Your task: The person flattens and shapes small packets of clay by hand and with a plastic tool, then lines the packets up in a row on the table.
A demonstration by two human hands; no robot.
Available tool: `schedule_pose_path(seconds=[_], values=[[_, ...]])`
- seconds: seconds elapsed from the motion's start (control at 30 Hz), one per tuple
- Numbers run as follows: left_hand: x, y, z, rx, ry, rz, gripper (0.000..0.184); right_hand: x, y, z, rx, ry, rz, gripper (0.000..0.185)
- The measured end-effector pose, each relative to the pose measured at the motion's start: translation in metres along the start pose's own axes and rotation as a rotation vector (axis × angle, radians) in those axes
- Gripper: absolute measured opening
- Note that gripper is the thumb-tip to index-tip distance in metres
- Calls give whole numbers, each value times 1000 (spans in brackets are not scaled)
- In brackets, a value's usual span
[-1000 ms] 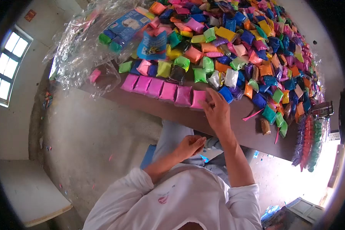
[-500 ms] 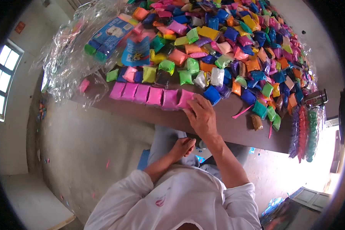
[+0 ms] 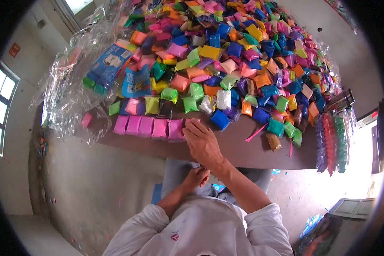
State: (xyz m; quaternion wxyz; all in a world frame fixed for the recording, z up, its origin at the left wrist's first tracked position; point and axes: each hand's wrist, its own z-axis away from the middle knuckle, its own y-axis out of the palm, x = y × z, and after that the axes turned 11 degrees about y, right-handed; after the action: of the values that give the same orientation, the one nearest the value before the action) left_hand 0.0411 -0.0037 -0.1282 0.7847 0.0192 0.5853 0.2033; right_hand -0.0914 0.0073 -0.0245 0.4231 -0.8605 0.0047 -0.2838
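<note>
My right hand (image 3: pixel 204 145) lies over the right end of a row of pink packets (image 3: pixel 160 129) along the table's near edge. Its fingers are stretched out, pointing up and left, and they cover most of the end packet. The packets are small, soft-looking and wrapped in clear film, their pinks varying slightly. Below the table edge, close to my lap, my left hand (image 3: pixel 196 178) is closed with curled fingers. Whatever it may hold is hidden. A blue packet (image 3: pixel 220 120) sits just right of my right hand.
A large heap of multicoloured packets (image 3: pixel 211 52) covers the back of the brown table (image 3: pixel 243 155). Crumpled clear plastic (image 3: pixel 68 77) and a printed blue bag (image 3: pixel 109 64) are at the left. Purple, red and green packet strips (image 3: pixel 330 141) hang over the right edge.
My right hand has gone from gripping the end pink packet's right side to lying flat over it. My left hand stays closed near my lap. The camera view has shifted.
</note>
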Motion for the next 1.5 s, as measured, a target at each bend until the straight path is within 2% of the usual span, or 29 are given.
schedule_pose_path(seconds=[0.07, 0.13, 0.2, 0.3, 0.4, 0.47, 0.63, 0.73, 0.8, 0.83, 0.87, 0.93, 0.97, 1.03, 1.2, 1.4, 1.5], values=[[-2, -2, -1, 22, -91, -11, 35, -6, -2, -6, -58, 21, -93, 26], [10, -4, 0, 17, -56, 36, 35, -19, -14, -25, -204, 20, -123, 24], [16, -5, 5, 5, -27, 86, 35, -25, -31, -59, -221, 40, -32, 24], [4, -5, 7, 15, -9, 46, 35, -51, -26, -107, -228, 37, 74, 24], [-6, -8, 12, 4, 9, 86, 36, -62, -17, -131, -227, -82, 182, 26], [-5, -11, 15, 51, 51, 94, 36, -65, -6, -139, -101, 108, 339, 27], [3, -12, 19, -5, 16, 175, 34, -75, -1, -150, -12, 139, 402, 22], [1, -12, 21, -2, -2, 200, 34, -78, -10, -145, -87, 174, 350, 21], [-5, -12, 21, 12, -4, 215, 34, -73, -28, -133, -141, 275, -32, 19], [-7, -11, 23, 2, -11, 228, 33, -51, -51, -123, -87, 370, -227, 16], [-7, -11, 24, -2, -20, 239, 31, -45, -63, -108, -87, 386, -212, 16], [-1, -12, 27, -2, -2, 257, 30, -42, -79, -71, 160, 779, -706, 16], [-1, -11, 28, -35, -12, 191, 32, -41, -79, -46, 158, 815, -695, 16], [-5, -11, 29, -56, -53, 122, 35, -37, -72, -2, 164, 825, -1246, 18], [-42, 1, 36, 65, 61, 224, 48, -25, -69, 65, 183, 980, -1415, 16], [-84, 20, 31, 99, 213, 163, 49, -11, -72, 95, 117, 941, -1502, 13], [-101, 33, 26, 70, 253, 0, 47, -5, -74, 102, 83, 887, -1449, 13]])
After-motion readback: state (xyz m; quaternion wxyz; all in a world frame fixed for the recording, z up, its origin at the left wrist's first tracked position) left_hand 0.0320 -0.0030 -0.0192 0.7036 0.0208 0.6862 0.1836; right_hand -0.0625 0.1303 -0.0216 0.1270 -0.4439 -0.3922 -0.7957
